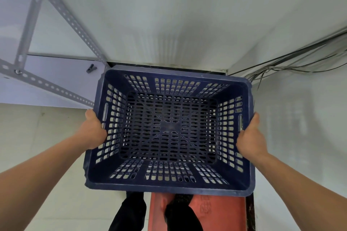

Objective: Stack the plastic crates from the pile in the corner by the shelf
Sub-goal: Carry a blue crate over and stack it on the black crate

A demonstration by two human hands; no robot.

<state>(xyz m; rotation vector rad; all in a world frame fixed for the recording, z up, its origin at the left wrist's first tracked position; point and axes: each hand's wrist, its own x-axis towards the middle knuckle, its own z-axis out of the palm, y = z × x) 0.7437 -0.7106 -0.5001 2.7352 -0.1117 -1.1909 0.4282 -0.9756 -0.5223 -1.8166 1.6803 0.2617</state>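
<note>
Fingers of both hands wrap the short ends of the dark blue crate [170, 129], and that double grip is the whole reason it hangs level. My left hand [94, 129] clamps the rim beside the handle slot on its end, thumb over the top edge; my right hand [250, 137] does the same on the opposite end, so the weight splits evenly and the open mouth faces up at me. I hold it out ahead of my body with arms stretched, I judge to keep it free of my legs and let me sight the landing through the slotted floor. Between my grips, through that lattice, I cannot tell what lies underneath. Just beyond my left grip stands the shelf [56, 88] with its perforated grey frame; beyond the far rim the two walls meet in the corner, and cables [293, 62] trail past my right grip along the wall. Nearer me than both grips, under the crate's near rim, a red crate [221, 210] sits on the floor beside my feet.
</note>
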